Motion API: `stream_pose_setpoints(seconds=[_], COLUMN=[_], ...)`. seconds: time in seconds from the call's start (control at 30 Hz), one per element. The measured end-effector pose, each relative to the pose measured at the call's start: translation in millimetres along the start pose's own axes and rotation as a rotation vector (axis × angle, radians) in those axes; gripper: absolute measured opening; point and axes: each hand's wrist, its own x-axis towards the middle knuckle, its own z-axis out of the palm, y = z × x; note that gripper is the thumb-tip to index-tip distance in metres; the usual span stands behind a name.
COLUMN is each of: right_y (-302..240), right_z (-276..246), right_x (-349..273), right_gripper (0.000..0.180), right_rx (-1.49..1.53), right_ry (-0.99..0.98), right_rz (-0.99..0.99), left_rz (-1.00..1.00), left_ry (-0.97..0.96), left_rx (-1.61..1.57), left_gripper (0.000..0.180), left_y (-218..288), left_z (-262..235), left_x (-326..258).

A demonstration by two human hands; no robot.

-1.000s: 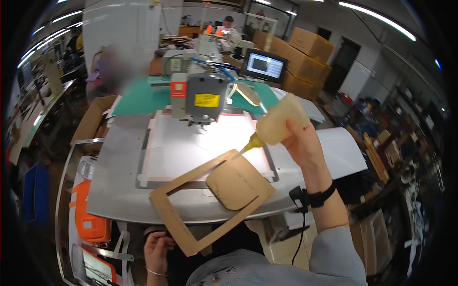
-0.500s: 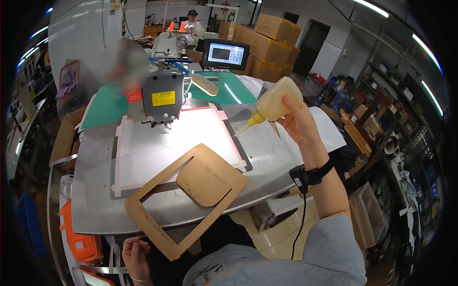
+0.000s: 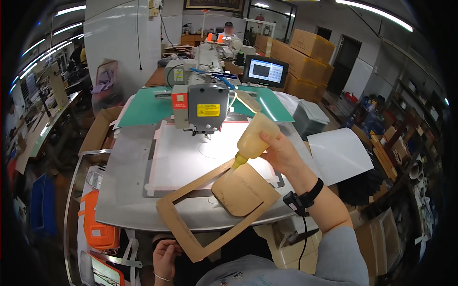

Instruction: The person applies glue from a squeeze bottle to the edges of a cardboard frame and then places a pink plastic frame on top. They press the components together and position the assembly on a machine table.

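My right hand (image 3: 281,150) grips a translucent squeeze bottle (image 3: 253,136) of pale yellowish liquid, tilted with its yellow nozzle pointing down. The nozzle tip is over a brown cardboard template (image 3: 243,193), near its rounded inner panel; I cannot tell whether they touch. Cut openings surround that panel, and the template lies at the table's front edge, one corner overhanging. Beside that overhanging corner, my left hand (image 3: 166,257) is low with fingers curled and nothing visible in them. Behind the template, a sewing machine head (image 3: 207,107) stands above a white sheet (image 3: 179,157) edged with pink tape.
A metal table (image 3: 121,190) carries the work. A control screen (image 3: 265,70) stands behind at right, near stacked cartons (image 3: 305,59). White sheets (image 3: 338,155) lie right of the table; an orange bag (image 3: 100,224) is at lower left. Another person (image 3: 229,31) sits far back.
My right hand has brought the bottle down and leftward, from beside the template to over it, nozzle now steeper. The whole view has shifted; my left hand stays low with curled fingers.
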Motion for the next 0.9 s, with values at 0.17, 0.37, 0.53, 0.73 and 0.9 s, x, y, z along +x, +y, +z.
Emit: stream_pose_setpoints(seconds=[0.17, 0.37, 0.53, 0.73, 0.9], right_y=[24.4, 34.3, 41.4, 49.4, 55.7], right_z=[32.4, 57.0, 62.2, 72.0, 79.5], right_x=[21.5, 45.0, 61.8, 67.6, 65.3], right_gripper=[0.043, 0.044, 0.044, 0.044, 0.041], right_rx=[0.069, 0.055, 0.08, 0.075, 0.068], right_ry=[-0.083, -0.136, -0.135, -0.18, -0.216], right_rz=[0.17, 0.208, 0.208, 0.226, 0.259], left_rz=[-0.031, 0.004, -0.031, -0.196, -0.279], left_ry=[-0.1, -0.056, -0.044, -0.108, -0.141], left_rx=[0.055, 0.094, 0.12, -0.156, -0.323], left_gripper=[0.02, 0.015, 0.019, 0.026, 0.031], left_y=[-11.9, -2.2, -7.6, -11.7, -17.9], left_z=[-9.5, -2.3, -4.4, 7.7, 12.9], left_x=[-2.8, -5.3, -7.3, -9.1, -9.1])
